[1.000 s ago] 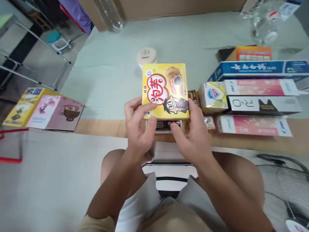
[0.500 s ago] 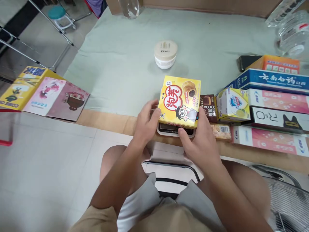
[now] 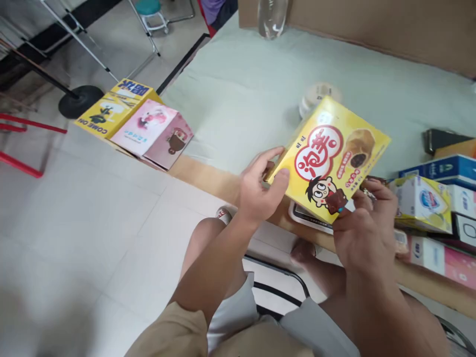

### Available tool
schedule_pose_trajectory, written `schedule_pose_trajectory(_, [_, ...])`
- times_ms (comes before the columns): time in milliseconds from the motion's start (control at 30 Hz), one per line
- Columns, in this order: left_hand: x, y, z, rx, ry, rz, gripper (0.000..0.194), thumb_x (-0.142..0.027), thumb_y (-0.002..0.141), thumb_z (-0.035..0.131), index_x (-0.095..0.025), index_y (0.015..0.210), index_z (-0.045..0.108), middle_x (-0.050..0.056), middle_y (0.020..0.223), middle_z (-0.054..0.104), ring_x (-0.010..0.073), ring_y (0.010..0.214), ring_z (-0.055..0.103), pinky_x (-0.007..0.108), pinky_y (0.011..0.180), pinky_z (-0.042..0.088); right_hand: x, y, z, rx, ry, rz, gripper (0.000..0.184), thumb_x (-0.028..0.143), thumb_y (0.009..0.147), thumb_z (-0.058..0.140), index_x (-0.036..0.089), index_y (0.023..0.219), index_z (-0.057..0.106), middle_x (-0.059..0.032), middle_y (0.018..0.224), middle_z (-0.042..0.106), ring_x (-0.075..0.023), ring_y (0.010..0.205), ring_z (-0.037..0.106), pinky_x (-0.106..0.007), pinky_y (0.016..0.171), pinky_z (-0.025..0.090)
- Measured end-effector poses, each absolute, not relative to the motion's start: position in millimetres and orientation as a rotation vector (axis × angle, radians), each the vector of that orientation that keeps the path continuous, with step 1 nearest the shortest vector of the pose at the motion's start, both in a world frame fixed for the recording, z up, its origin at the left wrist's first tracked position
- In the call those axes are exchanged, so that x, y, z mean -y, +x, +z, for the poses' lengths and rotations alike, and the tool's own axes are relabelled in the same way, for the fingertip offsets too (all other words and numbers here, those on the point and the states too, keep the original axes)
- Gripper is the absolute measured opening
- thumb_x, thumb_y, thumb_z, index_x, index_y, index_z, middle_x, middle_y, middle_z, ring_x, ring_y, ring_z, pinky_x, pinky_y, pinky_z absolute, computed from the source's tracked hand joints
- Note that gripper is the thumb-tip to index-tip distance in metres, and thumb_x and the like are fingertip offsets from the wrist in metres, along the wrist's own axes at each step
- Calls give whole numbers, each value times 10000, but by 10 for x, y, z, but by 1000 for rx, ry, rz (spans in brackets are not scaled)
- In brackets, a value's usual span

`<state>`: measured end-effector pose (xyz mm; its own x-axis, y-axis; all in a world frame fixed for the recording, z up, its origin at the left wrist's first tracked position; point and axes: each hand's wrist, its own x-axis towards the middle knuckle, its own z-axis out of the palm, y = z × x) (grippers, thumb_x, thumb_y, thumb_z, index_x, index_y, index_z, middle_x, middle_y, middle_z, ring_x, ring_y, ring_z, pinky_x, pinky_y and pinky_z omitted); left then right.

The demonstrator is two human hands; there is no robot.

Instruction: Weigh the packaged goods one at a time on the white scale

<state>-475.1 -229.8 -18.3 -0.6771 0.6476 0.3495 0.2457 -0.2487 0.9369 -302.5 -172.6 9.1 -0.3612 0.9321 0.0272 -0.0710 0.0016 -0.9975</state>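
Observation:
A yellow snack box (image 3: 330, 158) with red-outlined lettering and a cartoon figure is held tilted above the table's near edge. My left hand (image 3: 262, 188) grips its left side, thumb on the front. At its lower right corner, my right hand (image 3: 368, 225) closes on the box. Directly beneath shows part of a small white-rimmed device with a dark face, likely a scale (image 3: 308, 216); the box hides the rest. Behind the box stands a round cream jar (image 3: 320, 94), partly covered by it.
A yellow carton (image 3: 115, 106) and a pink box (image 3: 152, 131) stand at the table's left corner. Right of my hands lie a yellow soap box (image 3: 424, 203), a blue toothpaste box (image 3: 442, 171) and a pink-white box (image 3: 442, 255). A clear bottle (image 3: 272, 17) stands at the back.
The snack box has been lifted from over the device and tilted, its face turned more toward me. Both hands moved with it. The whole view has swung left.

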Motion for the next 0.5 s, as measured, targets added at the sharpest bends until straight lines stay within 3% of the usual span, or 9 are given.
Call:
schedule_pose_trajectory(100, [2453,-4998,-94,-1702,920,2048,412,-594,972,594,-228,1115,720,70,983,774,221,875,715,363,735,577,1817,-3371,153,1351,-984,1665,608,277,807,770,384,1326,471,14,1125,683,-146,861,682,-287,696,575])
schedule_pose_trajectory(233, [2718,-5379,-46,-2023,719,2240,272,-504,959,618,-250,1003,703,41,1003,746,227,984,695,374,873,564,1982,-3958,140,1338,-1001,1853,692,324,770,812,363,1330,407,68,875,653,-122,738,662,-227,599,528])
schedule_pose_trajectory(333, [2945,-5628,-14,-2239,501,2680,188,-440,969,564,-264,1001,619,28,1032,652,215,1050,629,382,994,511,2108,-4371,32,1326,-1060,1974,754,400,726,840,358,1320,378,63,946,687,-117,739,673,-228,592,552])
schedule_pose_trajectory(400, [3086,-5777,6,-2198,306,2902,112,-364,965,521,-261,971,564,22,1005,571,190,1000,588,355,961,492,2183,-4578,-51,1389,-1119,2006,805,458,716,834,356,1345,342,47,1020,707,-124,743,686,-262,624,594])
schedule_pose_trajectory(500, [3241,-5989,-6,-2035,-56,2939,54,-240,917,541,-246,891,494,12,955,491,153,911,531,301,851,461,2271,-4766,-132,1563,-1224,1965,842,504,719,816,345,1381,321,33,1067,687,-131,773,706,-309,696,643])
